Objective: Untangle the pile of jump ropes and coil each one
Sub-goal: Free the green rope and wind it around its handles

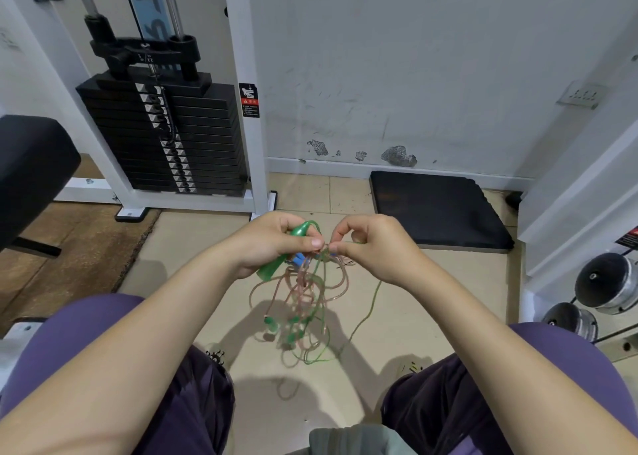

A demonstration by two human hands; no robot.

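While left hand (pixel 272 244) grips green handle (pixel 276 268) | right hand (pixel 366 247) pinches tangle (pixel 310 292)

WALL: grey wall (pixel 431 57) – scuffed, paint chipped near skirting | FLOOR: beige tiled floor (pixel 214 254), brown worn mat (pixel 69 247) at left | EQUIPMENT: white-framed weight stack (pixel 162 137) at rear left – black padded seat (pixel 31 168) beside it | black floor pad (pixel 438 209) against wall | dumbbells (pixel 604 282) at right | wall socket (pixel 583 95)
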